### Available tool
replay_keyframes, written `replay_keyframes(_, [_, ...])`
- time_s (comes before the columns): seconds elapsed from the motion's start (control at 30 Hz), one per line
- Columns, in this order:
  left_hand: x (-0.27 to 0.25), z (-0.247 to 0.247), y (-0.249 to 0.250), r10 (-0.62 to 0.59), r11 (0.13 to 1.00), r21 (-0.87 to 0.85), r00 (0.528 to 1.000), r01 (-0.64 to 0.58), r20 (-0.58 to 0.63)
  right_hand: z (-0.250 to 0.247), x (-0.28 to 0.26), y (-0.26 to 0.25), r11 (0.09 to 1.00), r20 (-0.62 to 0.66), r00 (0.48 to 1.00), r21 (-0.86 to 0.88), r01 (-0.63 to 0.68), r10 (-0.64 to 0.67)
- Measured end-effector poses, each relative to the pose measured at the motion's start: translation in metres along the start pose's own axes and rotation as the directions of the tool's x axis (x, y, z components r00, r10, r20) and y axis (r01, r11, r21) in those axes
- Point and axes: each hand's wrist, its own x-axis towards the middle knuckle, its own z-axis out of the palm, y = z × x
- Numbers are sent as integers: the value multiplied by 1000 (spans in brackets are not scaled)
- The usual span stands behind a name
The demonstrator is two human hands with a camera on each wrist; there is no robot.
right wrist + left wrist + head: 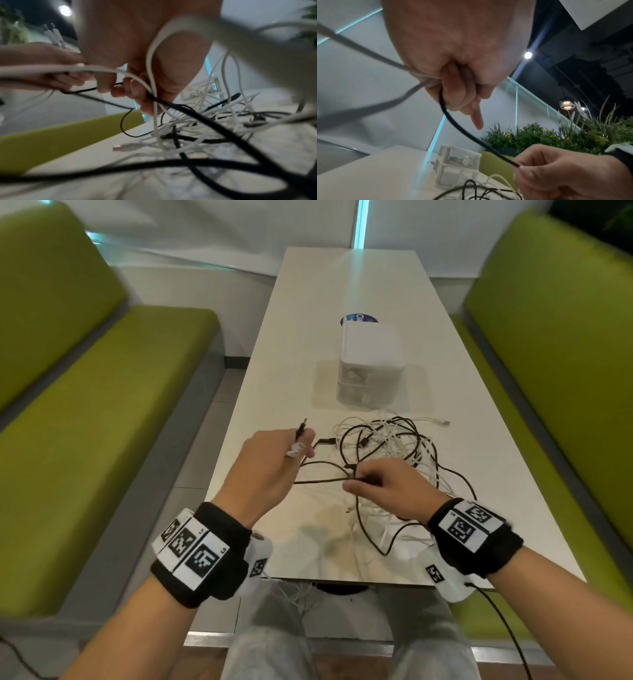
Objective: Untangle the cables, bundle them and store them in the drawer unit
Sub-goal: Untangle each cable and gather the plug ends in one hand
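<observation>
- Head view: the left hand (270, 463) is raised above the table's left edge, fingers curled round a black cable (318, 472) and white cable ends; a black plug tip (302, 428) stands up out of the fist.
- Right hand (387, 489) pinches the same black cable between thumb and fingertips, just above the tangle of cables (394, 453); the strand runs taut between the two hands.
- Left wrist view confirms the left fingers (453, 92) closed on the black cable and on grey-white strands.
- Right wrist view is blurred; white loops cross the palm, and which of them are actually gripped cannot be told. A white USB plug (126, 147) lies on the table.
- Drawer unit (371, 368), white and translucent, stands just beyond the tangle, both drawers closed; its contents are hard to make out. A blue round label (359, 319) is partly hidden behind it.
- White table (342, 285) sits between two green benches (85, 405); plants (547, 135) show behind a glass panel.
</observation>
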Motion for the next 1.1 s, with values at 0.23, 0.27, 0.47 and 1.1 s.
replay_keyframes(0.23, [-11,41,8,204,964,142,968,-225,147,0,11,-11,981,-170,970,-119,155,-174])
replay_keyframes(0.27, [-10,43,8,183,969,140,974,-202,134,2,10,-11,976,-147,973,-149,159,-181])
replay_keyframes(0.47, [4,15,-4,20,1000,6,968,-19,-249,3,0,15,976,-103,992,-209,53,-76])
replay_keyframes(1.1, [-1,57,23,241,943,219,968,-250,64,15,-9,-13,917,-14,994,-387,96,-110])
